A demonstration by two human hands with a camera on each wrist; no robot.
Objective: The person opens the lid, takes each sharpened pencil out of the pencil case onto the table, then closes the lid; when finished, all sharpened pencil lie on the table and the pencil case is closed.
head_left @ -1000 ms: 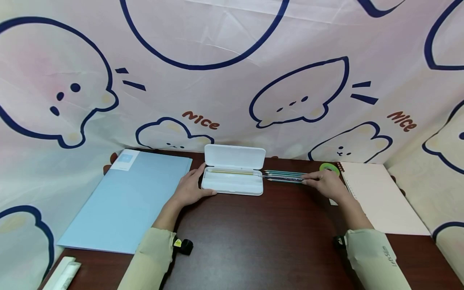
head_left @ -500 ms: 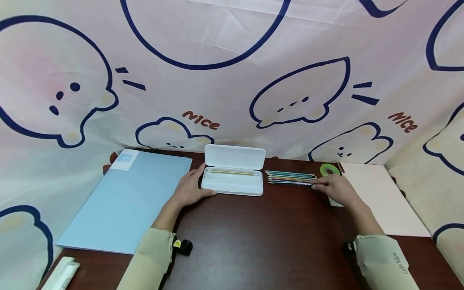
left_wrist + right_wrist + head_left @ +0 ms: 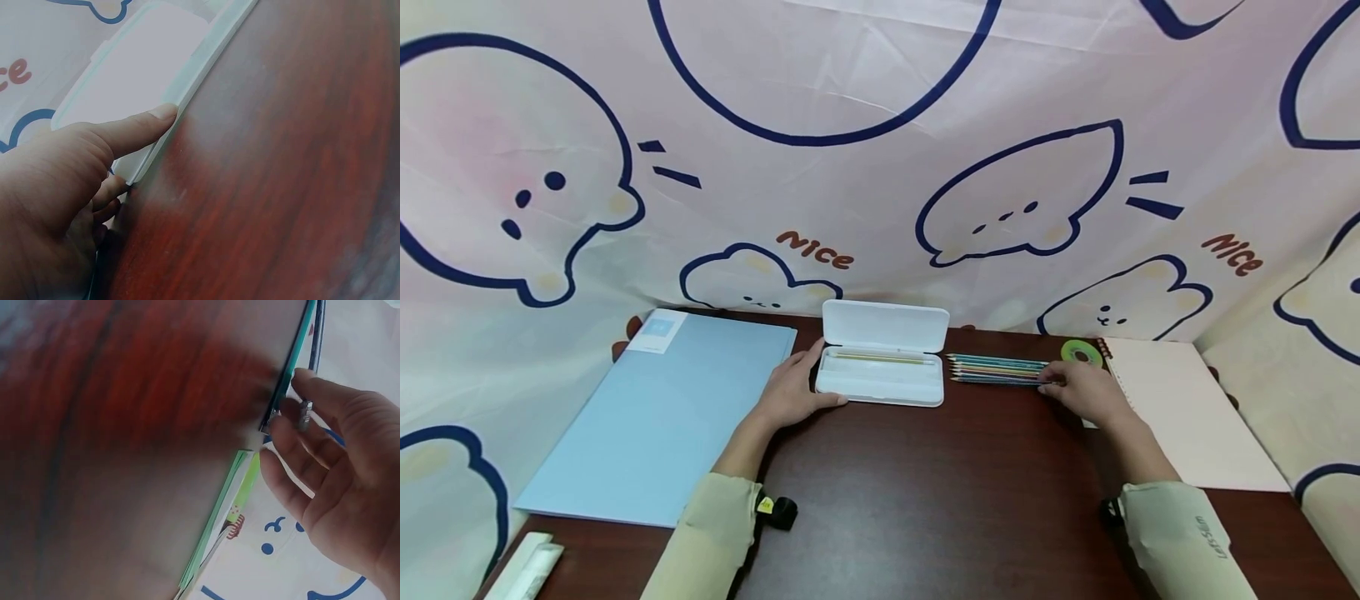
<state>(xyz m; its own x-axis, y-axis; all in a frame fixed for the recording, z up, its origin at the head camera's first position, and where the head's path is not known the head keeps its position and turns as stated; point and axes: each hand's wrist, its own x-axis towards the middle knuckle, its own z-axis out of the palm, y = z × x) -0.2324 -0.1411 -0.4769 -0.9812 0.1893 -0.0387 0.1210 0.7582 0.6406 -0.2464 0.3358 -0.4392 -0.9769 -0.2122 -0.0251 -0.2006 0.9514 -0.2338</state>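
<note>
My left hand (image 3: 793,385) holds the left end of a white pencil case (image 3: 880,389), thumb along its front edge and fingers behind its side. The case's lid (image 3: 886,324) stands raised at the back. Inside, a yellowish pencil (image 3: 880,358) lies along the rear. To the right of the case several coloured pencils (image 3: 992,367) lie side by side, points toward it. My right hand (image 3: 1086,390) is at their right ends. In the right wrist view its thumb and fingers pinch a dark pencil (image 3: 317,337) near its silvery end, beside a teal pencil (image 3: 299,347).
A large light-blue folder (image 3: 662,417) lies left of the case. At right are a green tape roll (image 3: 1082,351) and a spiral pad (image 3: 1187,408). White wrapped sticks (image 3: 527,567) lie at the front left. A patterned cloth (image 3: 880,208) hangs right behind the table.
My right hand drew back to the right, and the pencil end that overlapped the case came away from it. Then the hand shifted slightly left. My left hand stayed on the case.
</note>
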